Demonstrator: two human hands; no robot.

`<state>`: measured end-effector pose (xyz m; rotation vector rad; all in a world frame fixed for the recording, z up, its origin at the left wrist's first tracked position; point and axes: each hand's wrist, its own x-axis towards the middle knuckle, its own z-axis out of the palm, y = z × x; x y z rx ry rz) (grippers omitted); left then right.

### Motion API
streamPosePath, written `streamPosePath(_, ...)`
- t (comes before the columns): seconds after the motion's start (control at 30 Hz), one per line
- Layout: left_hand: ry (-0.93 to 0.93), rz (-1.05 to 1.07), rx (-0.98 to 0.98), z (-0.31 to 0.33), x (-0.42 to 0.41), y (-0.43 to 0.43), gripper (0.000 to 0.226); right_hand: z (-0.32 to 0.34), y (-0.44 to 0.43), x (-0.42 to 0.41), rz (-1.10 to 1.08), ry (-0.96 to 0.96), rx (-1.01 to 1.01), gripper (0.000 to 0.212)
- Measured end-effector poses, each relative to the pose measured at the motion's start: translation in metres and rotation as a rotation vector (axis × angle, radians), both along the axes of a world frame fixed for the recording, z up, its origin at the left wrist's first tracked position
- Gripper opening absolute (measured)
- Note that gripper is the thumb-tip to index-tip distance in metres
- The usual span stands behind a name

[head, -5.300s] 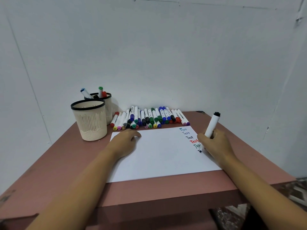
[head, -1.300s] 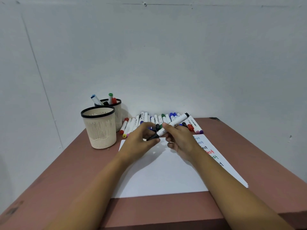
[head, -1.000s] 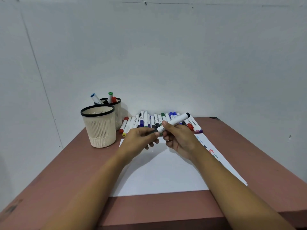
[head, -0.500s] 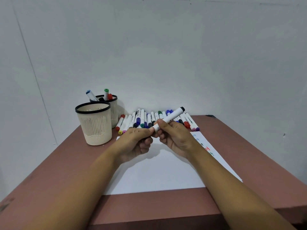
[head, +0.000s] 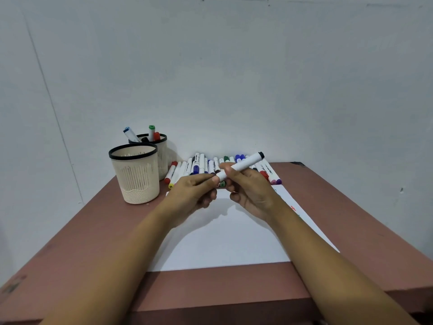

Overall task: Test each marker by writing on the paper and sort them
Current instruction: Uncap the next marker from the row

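Above the white paper [head: 225, 242] my right hand [head: 250, 191] grips a white marker [head: 243, 165] by its barrel, the black butt end pointing up and right. My left hand [head: 189, 195] pinches the marker's lower left end; its fingers hide the tip and cap there. A row of several capped markers [head: 199, 165] lies along the far edge of the paper. Coloured test words run down the paper's right margin [head: 293, 207], partly behind my right forearm.
Two cream mesh cups with black rims stand at the back left: the front cup [head: 136, 174] shows no markers, the back cup [head: 161, 158] holds several. The reddish-brown table [head: 351, 219] meets a white wall at the back.
My right hand lifted the marker off the paper's right margin, and my left hand left the paper. Both hands came together at the marker's tip end and rose slightly over the last second.
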<state>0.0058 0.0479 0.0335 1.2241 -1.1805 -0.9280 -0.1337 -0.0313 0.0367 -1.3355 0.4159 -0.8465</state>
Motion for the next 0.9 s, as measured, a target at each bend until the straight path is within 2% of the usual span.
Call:
streamPosePath(0.07, -0.348, 0.18, -0.092, -0.003, 0.0, -0.001, 0.01, 0.002, -0.002, -0.001, -0.096, -0.033, 0.11, 0.016)
streamPosePath(0.13, -0.583, 0.277, -0.163, -0.006, -0.002, -0.002, 0.006, 0.002, -0.004, -0.001, -0.178, -0.055, 0.205, 0.025)
streamPosePath(0.2, -0.699, 0.315, -0.199, -0.007, -0.004, -0.001, 0.007, 0.001, -0.004, 0.0, -0.213, -0.056, 0.241, 0.03)
streamPosePath(0.33, -0.776, 0.265, -0.184, -0.003, -0.003, 0.002, 0.025, 0.0, -0.004, 0.003, -0.179, -0.061, 0.222, 0.029)
streamPosePath(0.43, -0.686, 0.168, -0.138, -0.001, -0.003, 0.004, 0.031, 0.001, -0.005, 0.0, -0.123, -0.064, 0.177, 0.025)
streamPosePath(0.57, -0.307, 0.028, -0.063, 0.001, -0.004, 0.006, 0.027, 0.003, -0.004, -0.003, -0.071, -0.077, 0.16, 0.022)
streamPosePath(0.63, -0.292, -0.001, -0.04, 0.001, -0.004, 0.007, 0.027, 0.002, -0.004, -0.004, -0.067, -0.052, 0.144, 0.022)
streamPosePath(0.7, -0.299, 0.016, -0.037, 0.0, -0.004, 0.006, 0.025, 0.001, -0.004, -0.003, -0.082, -0.031, 0.132, 0.023)
streamPosePath(0.83, -0.069, 0.128, -0.077, 0.002, -0.005, 0.001, 0.01, 0.002, -0.004, -0.002, -0.131, -0.005, 0.118, 0.025)
streamPosePath(0.9, -0.047, 0.156, -0.09, 0.003, -0.003, 0.001, 0.004, 0.002, -0.004, -0.002, -0.159, 0.036, 0.11, 0.026)
